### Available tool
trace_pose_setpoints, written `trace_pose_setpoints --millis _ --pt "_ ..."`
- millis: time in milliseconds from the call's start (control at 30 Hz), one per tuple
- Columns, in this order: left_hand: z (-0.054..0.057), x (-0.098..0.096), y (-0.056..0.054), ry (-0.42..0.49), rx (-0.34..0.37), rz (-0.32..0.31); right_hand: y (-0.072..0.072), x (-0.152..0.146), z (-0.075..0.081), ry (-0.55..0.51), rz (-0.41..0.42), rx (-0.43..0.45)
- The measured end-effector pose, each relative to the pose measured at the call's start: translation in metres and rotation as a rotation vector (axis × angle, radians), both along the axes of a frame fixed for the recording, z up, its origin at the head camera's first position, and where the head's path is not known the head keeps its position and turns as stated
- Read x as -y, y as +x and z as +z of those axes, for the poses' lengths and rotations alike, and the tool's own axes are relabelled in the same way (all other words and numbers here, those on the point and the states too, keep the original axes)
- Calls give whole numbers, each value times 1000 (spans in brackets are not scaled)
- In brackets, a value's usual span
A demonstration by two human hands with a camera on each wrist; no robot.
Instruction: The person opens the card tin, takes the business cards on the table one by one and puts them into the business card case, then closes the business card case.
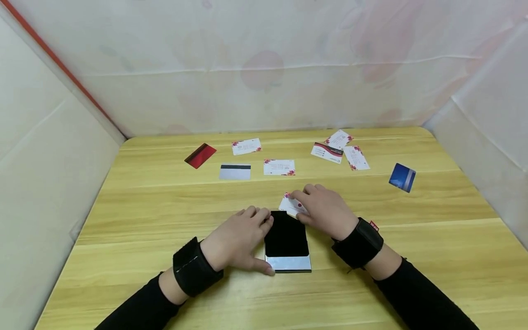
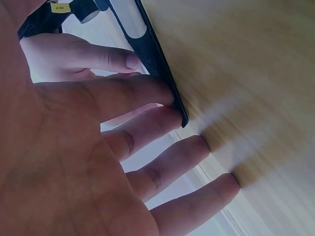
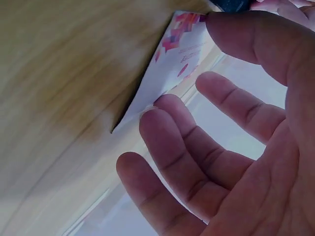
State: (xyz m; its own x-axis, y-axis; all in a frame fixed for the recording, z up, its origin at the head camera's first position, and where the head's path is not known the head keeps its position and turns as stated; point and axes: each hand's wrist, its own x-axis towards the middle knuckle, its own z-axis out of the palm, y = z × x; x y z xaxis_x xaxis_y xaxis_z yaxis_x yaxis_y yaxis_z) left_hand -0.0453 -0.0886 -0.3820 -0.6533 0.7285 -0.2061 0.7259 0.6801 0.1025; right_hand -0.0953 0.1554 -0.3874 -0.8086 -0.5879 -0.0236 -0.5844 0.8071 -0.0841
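Observation:
My right hand holds a white business card with pink flowers, its thumb at one end and fingertips at the opposite edge. The card tilts just above the table, by the far edge of a card case. This case lies with its black panel towards me and a silver strip along the near end. My left hand rests along its left side, thumb at the near corner. In the left wrist view, the fingers are fairly straight, and two fingertips touch the case's edge.
At the back lie a red card, a grey striped card and two flowered cards. Several cards cluster at right back, with a blue card farther right. Cloth walls enclose the wooden table.

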Motion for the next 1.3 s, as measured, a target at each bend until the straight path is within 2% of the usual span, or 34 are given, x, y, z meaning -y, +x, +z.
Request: trace_pose_setpoints --millis 333,667,800,967,1200,1300 --pt "-1 0 0 4 -15 -9 -1 -2 -5 4 -18 14" --pt "-2 1 1 4 -18 -5 -4 -2 -2 33 -80 104" --pt "-1 1 1 6 -24 -9 -4 -5 0 18 -87 141" --pt "-1 1 1 1 -9 -1 -7 -9 0 -37 -135 194" --pt "-1 1 0 -5 6 5 -11 -13 -1 -81 -157 166" --pt "0 1 0 1 3 3 -15 -15 -2 -74 -178 192"
